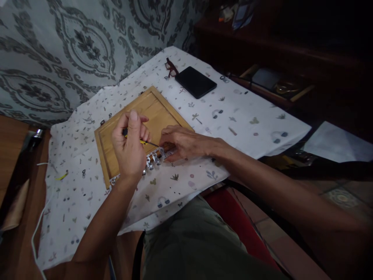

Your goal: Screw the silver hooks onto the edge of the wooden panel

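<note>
A framed wooden panel [145,111] lies on a table with a patterned white cloth. Several metal brackets [149,163] line its near edge. My left hand [130,144] is closed round the handle of a screwdriver [142,141] with yellow and black parts. The tool's shaft slants right and down to the rightmost bracket. Close to the tip, my right hand [180,144] has its thumb and fingers on either side of that metal bracket [162,151], holding it at the panel's edge.
Behind the panel lie a black tablet [196,82] and red-framed glasses [171,68]. A yellow object [61,176] rests at the left of the tablecloth [244,120], near a white cable [36,233]. An open drawer [274,83] stands beyond the table at the right.
</note>
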Motion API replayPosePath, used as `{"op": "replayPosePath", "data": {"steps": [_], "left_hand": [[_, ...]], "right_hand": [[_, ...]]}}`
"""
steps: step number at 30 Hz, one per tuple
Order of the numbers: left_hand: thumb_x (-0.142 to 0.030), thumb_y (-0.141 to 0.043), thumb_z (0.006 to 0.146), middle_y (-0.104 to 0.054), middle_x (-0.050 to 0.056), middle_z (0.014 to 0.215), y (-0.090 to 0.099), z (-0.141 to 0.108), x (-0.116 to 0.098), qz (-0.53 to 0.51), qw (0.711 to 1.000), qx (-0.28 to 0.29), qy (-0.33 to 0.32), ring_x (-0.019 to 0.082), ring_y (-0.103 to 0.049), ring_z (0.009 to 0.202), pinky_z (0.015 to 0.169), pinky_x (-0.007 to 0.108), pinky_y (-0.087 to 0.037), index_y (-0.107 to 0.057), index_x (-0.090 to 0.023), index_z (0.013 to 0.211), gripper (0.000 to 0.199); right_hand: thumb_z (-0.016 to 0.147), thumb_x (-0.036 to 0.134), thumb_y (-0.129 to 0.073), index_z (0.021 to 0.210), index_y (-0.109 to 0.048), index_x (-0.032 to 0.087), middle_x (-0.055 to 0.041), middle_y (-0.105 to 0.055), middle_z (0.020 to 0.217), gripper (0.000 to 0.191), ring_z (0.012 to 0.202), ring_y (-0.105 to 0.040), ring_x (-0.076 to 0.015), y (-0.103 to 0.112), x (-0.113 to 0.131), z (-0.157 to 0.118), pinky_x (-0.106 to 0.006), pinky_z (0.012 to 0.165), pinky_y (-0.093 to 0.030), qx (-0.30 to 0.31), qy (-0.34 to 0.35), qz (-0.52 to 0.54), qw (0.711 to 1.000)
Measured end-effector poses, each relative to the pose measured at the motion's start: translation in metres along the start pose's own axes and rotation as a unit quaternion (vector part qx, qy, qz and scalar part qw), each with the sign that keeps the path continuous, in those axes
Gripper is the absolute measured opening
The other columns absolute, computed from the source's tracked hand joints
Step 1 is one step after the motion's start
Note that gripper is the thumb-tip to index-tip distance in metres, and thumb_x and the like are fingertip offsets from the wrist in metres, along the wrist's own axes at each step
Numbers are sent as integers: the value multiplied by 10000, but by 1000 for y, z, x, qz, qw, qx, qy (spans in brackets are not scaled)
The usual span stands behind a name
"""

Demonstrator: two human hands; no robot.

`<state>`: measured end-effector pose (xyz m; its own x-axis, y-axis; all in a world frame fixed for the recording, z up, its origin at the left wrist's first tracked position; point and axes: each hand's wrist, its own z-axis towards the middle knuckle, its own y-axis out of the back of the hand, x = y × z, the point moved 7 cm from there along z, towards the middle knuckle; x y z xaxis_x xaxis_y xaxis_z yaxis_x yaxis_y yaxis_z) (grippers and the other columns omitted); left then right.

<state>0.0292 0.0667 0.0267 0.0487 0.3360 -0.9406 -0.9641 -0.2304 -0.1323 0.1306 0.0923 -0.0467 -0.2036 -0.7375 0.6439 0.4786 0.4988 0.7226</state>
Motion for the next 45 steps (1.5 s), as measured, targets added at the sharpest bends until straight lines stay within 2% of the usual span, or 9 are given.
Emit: {"op": "replayPosePath", "data": {"steps": [3, 7, 15, 20, 26, 33, 36, 41, 45], "left_hand": [[-553, -788, 789, -375, -57, 525, 2, 2, -2, -12, 1000, -19, -1, 61, -316, 471, 439, 200, -335, -663, -191, 639, 411], [-577, -803, 757, -394, -63, 534, 2, 2, -1, -17, 1000, -16, 1, 47, -323, 467, 440, 193, -329, -658, -172, 639, 446], [-492, -770, 832, -357, -61, 544, 0, -4, 1, -4, 1000, 10, 7, 66, -336, 475, 460, 222, -341, -659, -187, 664, 366], [-478, -774, 831, -366, -58, 549, 0, -4, 1, -8, 1000, 3, 5, 68, -320, 475, 452, 227, -316, -653, -187, 655, 361], [-425, -702, 906, -355, -53, 555, -2, -5, 2, 2, 1000, 18, 3, 79, -329, 469, 454, 237, -329, -644, -206, 664, 331], [-487, -748, 852, -351, -63, 544, -6, -4, 3, 14, 1000, 23, 8, 72, -327, 462, 449, 231, -332, -631, -200, 657, 365], [-522, -768, 822, -337, -69, 530, -9, -2, 5, 7, 1000, 27, 7, 63, -298, 460, 433, 222, -290, -637, -188, 656, 395], [-619, -707, 835, -256, -82, 478, -7, 7, 10, -7, 1000, 9, -8, 51, -201, 405, 383, 235, -145, -607, -186, 622, 493], [-646, -699, 823, -227, -91, 442, -10, 11, 11, -11, 999, 29, -16, 45, -186, 360, 358, 246, -128, -597, -193, 596, 517]], "right_hand": [[809, 326, -784, 863, -629, 172, -44, -582, 893, 225, 882, -508, -212, 1, 0, 0, -332, 806, -384, -5, 4, 2, 1000], [790, 350, -806, 877, -639, 158, -45, -581, 900, 269, 887, -513, -214, 0, 0, 0, -333, 812, -378, -3, 1, 2, 1000], [799, 338, -791, 897, -640, 146, -52, -577, 907, 262, 905, -509, -219, -1, -2, 1, -347, 820, -369, 5, -3, 6, 1000], [798, 353, -790, 874, -624, 160, -49, -571, 904, 266, 908, -511, -223, -2, -3, 1, -349, 827, -371, 3, -1, 8, 1000], [804, 334, -766, 863, -616, 183, -42, -579, 893, 221, 900, -508, -226, 0, -1, 0, -343, 813, -374, -7, -5, 10, 1000], [797, 378, -779, 844, -611, 172, -41, -549, 880, 270, 877, -499, -219, -2, -3, 1, -338, 795, -368, -4, -6, -3, 1000], [795, 383, -775, 822, -605, 182, -38, -547, 876, 264, 861, -490, -214, -1, -3, 1, -326, 768, -364, -16, -3, -10, 1000], [802, 383, -769, 819, -618, 176, -51, -563, 877, 257, 876, -497, -223, 0, -1, 1, -330, 769, -365, -11, -3, -10, 1000], [808, 402, -773, 834, -626, 172, -58, -575, 893, 274, 901, -505, -233, 1, 1, 1, -337, 793, -367, -7, -2, -10, 1000]]}}
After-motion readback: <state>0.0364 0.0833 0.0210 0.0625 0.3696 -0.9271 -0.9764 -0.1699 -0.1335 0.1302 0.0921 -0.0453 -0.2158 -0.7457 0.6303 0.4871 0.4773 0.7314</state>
